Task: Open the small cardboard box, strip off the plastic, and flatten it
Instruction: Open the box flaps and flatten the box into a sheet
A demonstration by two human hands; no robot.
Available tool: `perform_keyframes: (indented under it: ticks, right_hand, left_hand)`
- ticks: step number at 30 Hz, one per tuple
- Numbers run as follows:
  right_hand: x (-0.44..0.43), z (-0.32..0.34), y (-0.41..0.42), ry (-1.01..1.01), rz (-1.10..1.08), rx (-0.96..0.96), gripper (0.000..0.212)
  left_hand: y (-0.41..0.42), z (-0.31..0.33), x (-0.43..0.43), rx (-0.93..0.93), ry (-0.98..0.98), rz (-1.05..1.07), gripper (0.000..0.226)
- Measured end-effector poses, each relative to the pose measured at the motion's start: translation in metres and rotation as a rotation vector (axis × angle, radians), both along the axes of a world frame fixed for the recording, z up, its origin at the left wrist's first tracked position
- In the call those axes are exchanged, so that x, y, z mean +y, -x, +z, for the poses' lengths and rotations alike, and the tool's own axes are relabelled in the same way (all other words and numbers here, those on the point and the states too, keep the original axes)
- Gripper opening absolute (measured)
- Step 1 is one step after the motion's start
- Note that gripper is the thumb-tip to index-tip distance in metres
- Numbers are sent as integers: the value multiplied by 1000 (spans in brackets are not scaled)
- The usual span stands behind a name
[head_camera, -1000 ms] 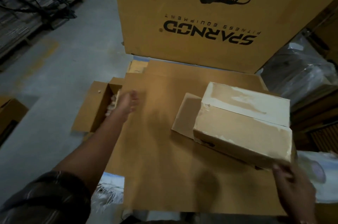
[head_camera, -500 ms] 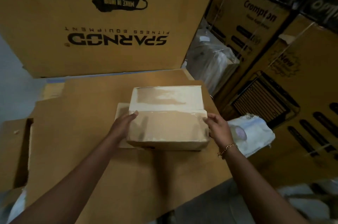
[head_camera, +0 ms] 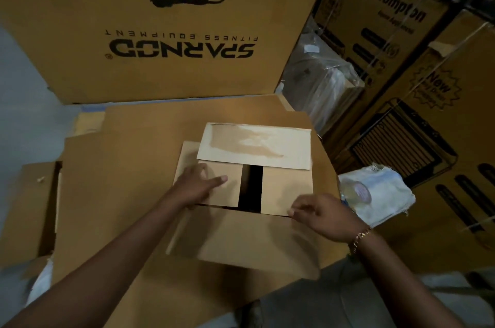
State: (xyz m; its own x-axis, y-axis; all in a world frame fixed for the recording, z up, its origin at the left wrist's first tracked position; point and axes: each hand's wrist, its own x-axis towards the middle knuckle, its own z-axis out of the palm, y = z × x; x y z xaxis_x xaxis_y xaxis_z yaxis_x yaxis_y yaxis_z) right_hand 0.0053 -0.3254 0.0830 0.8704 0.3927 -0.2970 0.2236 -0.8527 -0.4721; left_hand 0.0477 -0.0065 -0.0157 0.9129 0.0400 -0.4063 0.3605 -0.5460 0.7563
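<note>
The small cardboard box [head_camera: 241, 242] sits on flattened cardboard in front of me. Its near outer flap is folded down toward me. The far outer flap [head_camera: 257, 145], streaked with pale tape residue, is tipped back. Two inner flaps lie across the top with a dark gap [head_camera: 251, 188] between them. My left hand [head_camera: 198, 185] lies flat on the left inner flap [head_camera: 227, 196], fingers stretched out. My right hand [head_camera: 321, 215] has its fingertips curled around the near edge of the right inner flap [head_camera: 286, 185]. No plastic is visible on the box.
Flattened cardboard sheets [head_camera: 120, 180] form the work surface. A large Sparnod box [head_camera: 160, 33] stands right behind it. Stacked Crompton boxes [head_camera: 401, 33] and a plastic-wrapped item [head_camera: 321, 81] crowd the right. A white cloth bundle [head_camera: 375, 199] lies beside the box. Grey floor [head_camera: 21, 86] shows at left.
My left hand came from the left to the box. The closed outer flaps were pulled apart, uncovering the inner flaps. Both hands now rest on those inner flaps.
</note>
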Motion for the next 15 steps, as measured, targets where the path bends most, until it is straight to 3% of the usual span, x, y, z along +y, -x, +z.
perform_keyframes:
  ticks: [3,6,10,15]
  right_hand:
    - [25,-6,-37,263,20,-338,36]
    - [45,-19,-55,572,116,-414,53]
    - [48,-7,-74,608,166,-635,59]
    - [56,-14,-110,729,319,-638,62]
  left_hand:
    - [14,-8,-32,2,-265,9,127]
    - [26,-21,-49,-8,-334,-1,140]
    - [32,-28,-52,-88,-323,55,141]
    - [32,-33,-51,-118,-303,79,143]
